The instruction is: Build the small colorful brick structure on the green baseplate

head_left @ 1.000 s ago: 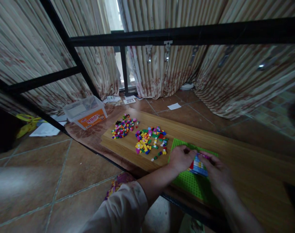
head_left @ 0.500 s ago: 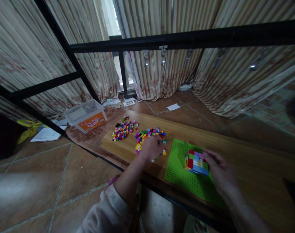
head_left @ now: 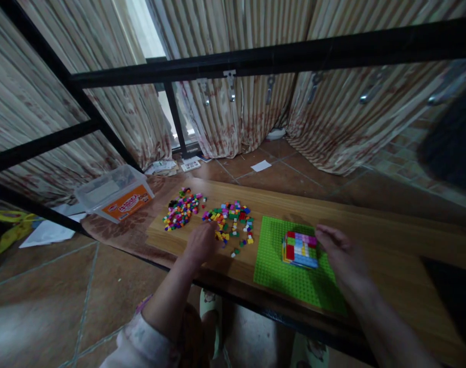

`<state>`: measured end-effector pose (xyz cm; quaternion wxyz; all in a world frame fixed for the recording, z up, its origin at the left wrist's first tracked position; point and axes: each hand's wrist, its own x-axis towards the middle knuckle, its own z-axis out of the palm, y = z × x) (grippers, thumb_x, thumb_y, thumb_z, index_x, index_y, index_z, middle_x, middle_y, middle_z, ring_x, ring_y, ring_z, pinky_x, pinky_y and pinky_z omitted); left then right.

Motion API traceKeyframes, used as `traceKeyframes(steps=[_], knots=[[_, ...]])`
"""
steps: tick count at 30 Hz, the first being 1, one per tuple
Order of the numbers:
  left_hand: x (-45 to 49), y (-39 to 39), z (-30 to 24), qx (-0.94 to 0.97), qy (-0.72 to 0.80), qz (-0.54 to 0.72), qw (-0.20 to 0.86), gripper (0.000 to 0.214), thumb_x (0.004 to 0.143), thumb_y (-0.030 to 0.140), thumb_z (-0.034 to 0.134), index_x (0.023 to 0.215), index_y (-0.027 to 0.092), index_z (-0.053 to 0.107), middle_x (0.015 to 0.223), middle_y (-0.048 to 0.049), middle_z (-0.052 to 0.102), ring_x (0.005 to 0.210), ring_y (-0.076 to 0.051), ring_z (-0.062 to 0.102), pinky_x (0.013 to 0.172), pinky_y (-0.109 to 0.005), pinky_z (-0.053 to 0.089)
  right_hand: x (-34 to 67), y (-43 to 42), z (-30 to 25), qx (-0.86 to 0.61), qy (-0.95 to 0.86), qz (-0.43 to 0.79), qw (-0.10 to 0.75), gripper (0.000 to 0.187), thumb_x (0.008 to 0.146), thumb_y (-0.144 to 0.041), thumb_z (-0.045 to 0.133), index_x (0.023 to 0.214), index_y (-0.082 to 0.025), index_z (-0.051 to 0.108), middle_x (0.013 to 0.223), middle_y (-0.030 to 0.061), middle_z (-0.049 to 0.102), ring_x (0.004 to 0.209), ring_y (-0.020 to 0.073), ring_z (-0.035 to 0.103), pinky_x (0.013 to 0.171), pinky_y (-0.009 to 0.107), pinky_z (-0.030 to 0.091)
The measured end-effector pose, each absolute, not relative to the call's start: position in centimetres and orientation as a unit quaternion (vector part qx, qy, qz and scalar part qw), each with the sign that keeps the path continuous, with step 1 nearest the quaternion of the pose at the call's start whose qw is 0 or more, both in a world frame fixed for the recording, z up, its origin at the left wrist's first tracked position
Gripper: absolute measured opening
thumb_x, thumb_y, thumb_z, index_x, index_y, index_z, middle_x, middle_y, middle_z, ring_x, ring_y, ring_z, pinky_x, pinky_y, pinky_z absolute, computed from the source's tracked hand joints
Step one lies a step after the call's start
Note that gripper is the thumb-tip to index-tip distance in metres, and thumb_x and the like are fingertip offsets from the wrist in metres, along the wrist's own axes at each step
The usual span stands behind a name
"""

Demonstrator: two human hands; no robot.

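My left hand reaches down at the near left edge of a pile of small colourful building bricks. Its fingers are bent together, and the hand's back hides whatever is between them. On a green studded baseplate sits a block built of bricks, its top red, light blue, pink and green. Beside the block's far right corner is my right hand, its fingers loosely bent and apart, with nothing visible in them. Whether a fingertip touches the block I cannot tell.
A second brick pile lies further left on the wooden board. A clear plastic box with an orange label stands on a brown cloth. A black frame bar crosses before the curtains. A dark flat panel is at right.
My left hand has moved left and toward me across the brick pile, uncovering more bricks. My right hand has shifted slightly away from the block. The whole view has turned a little right.
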<state>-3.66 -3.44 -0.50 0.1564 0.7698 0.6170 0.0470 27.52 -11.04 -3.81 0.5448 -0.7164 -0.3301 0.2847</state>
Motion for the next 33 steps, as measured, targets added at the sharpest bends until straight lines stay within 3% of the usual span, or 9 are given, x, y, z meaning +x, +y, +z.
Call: traceKeyframes(steps=[5,10,13,17,23,28,33], knots=[[-3.4,-3.4,-0.1,0.774,0.612,0.047,0.155,0.027,0.073,0.024,0.064,0.099,0.016,0.063,0.098,-0.0096,0.068,0.095,-0.024,0.064,0.083,-0.03,0.045,27.6,-10.9,-3.6,-0.704,-0.328,0.272,0.568,0.035,0.07,-0.048,0.069,0.094,-0.022,0.07,0.101,0.0072,0.072,0.1,0.0265,0.065,0.094,0.048,0.046],[-2.8,-2.9,0.9,0.763,0.608,0.132,0.173,0.019,0.075,0.024,0.062,0.093,0.016,0.063,0.082,-0.0051,0.067,0.08,-0.02,0.064,0.073,-0.029,0.046,27.9,-10.9,-2.6,-0.702,-0.315,0.257,0.585,0.032,0.069,-0.047,0.069,0.09,-0.023,0.071,0.095,0.007,0.074,0.094,0.0263,0.066,0.087,0.046,0.049],[-1.1,-2.9,1.2,0.739,0.548,0.248,0.304,0.025,0.073,0.023,0.063,0.098,0.016,0.062,0.077,-0.0015,0.065,0.071,-0.016,0.062,0.068,-0.026,0.047,27.9,-10.9,-2.1,-0.693,-0.308,0.247,0.603,0.031,0.07,-0.046,0.069,0.09,-0.022,0.071,0.097,0.0073,0.074,0.095,0.0253,0.066,0.086,0.044,0.05],[2.6,-4.2,1.1,0.647,0.421,0.361,0.523,0.033,0.071,0.02,0.066,0.103,0.016,0.059,0.086,-0.0016,0.066,0.079,-0.014,0.063,0.073,-0.025,0.05,27.2,-11.0,-1.2,-0.663,-0.308,0.259,0.631,0.028,0.071,-0.044,0.07,0.089,-0.022,0.071,0.095,0.0062,0.074,0.092,0.0236,0.067,0.086,0.042,0.05],[6.9,-6.4,1.5,0.59,0.316,0.328,0.667,0.033,0.07,0.019,0.07,0.103,0.015,0.066,0.089,-0.0034,0.07,0.081,-0.014,0.063,0.079,-0.027,0.049,26.2,-12.0,-0.1,-0.588,-0.4,0.301,0.635,0.022,0.076,-0.039,0.07,0.093,-0.025,0.071,0.095,0.0036,0.074,0.09,0.0205,0.067,0.085,0.038,0.051],[8.5,-6.8,1.9,0.583,0.292,0.307,0.693,0.031,0.073,0.017,0.068,0.104,0.017,0.07,0.095,-0.0039,0.071,0.088,-0.016,0.064,0.085,-0.03,0.049,26.1,-13.0,0.4,-0.553,-0.54,0.302,0.558,0.021,0.083,-0.034,0.065,0.101,-0.027,0.071,0.099,0.0032,0.071,0.089,0.0184,0.064,0.081,0.034,0.05],[9.3,-6.8,1.3,0.594,0.29,0.302,0.687,0.023,0.074,0.022,0.068,0.096,0.015,0.071,0.093,-0.0046,0.072,0.083,-0.015,0.064,0.08,-0.028,0.05,26.1,-13.3,0.7,-0.543,-0.608,0.266,0.515,0.019,0.087,-0.032,0.06,0.101,-0.027,0.072,0.096,0.0036,0.068,0.088,0.0183,0.062,0.08,0.033,0.049]])
